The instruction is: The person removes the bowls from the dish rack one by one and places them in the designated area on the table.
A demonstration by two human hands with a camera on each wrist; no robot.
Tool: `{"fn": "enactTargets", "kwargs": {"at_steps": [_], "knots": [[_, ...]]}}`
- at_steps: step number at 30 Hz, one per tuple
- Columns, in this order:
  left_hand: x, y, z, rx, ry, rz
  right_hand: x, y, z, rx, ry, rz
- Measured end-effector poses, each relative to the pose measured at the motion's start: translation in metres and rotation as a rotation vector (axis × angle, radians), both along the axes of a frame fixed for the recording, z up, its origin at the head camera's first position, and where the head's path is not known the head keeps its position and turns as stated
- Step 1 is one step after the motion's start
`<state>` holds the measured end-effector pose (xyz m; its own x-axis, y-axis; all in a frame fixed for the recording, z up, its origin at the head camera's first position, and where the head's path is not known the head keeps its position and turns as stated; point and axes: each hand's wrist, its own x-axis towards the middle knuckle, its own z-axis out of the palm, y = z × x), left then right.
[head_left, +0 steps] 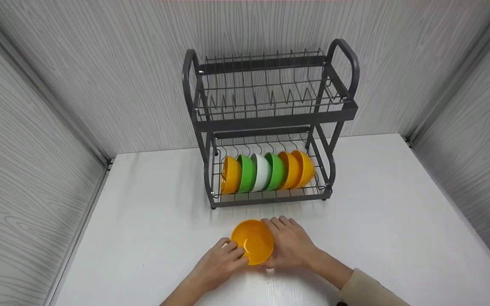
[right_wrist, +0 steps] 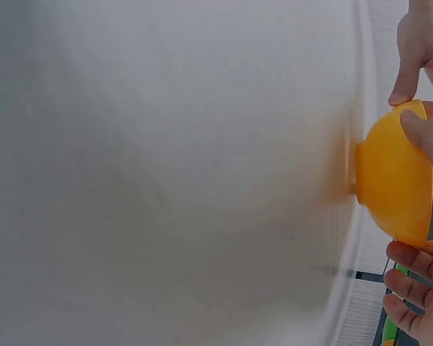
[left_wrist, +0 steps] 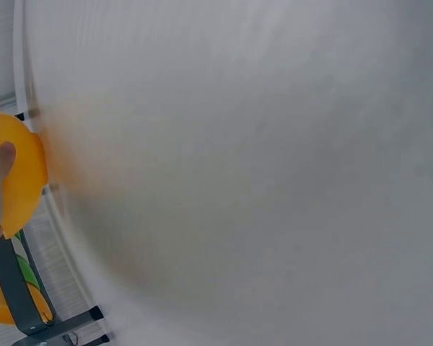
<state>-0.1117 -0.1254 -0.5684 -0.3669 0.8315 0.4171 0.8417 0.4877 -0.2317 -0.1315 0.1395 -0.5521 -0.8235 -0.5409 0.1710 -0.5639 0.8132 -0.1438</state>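
1 orange bowl (head_left: pixel 255 239), mouth upward: the left hand (head_left: pixel 220 264) pinches its rim, the right hand (head_left: pixel 291 244) grips its opposite side, over the white tabletop (head_left: pixel 151 238). Behind it stands 1 dark 2-tier rack (head_left: pixel 270 122), its lower tier holding a row of 6 bowls (head_left: pixel 261 172) on edge, left to right: 1 orange, 1 green, 1 white, 1 green, 2 orange.

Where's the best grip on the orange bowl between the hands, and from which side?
Probably the rim of the orange bowl, pinched from the left and right: its mouth faces up, putting that edge on top, and its wall narrows towards the base below.
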Motion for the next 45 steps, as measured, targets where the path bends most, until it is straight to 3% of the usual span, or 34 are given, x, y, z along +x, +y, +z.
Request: {"fn": "enactTargets", "kwargs": {"at_steps": [5, 20, 45], "knots": [[0.0003, 0.0000, 0.0008, -0.010, -0.022, 0.004, -0.0004, 0.0001, -0.0005, -0.003, 0.009, 0.003], [-0.0013, 0.0021, -0.0015, -0.001, 0.041, 0.022, -0.0021, 0.0016, -0.0009, -0.016, -0.034, 0.000], [-0.0032, 0.0017, 0.0012, -0.009, 0.046, 0.036, -0.0061, 0.0033, -0.0033, -0.045, -0.064, -0.003]]}}
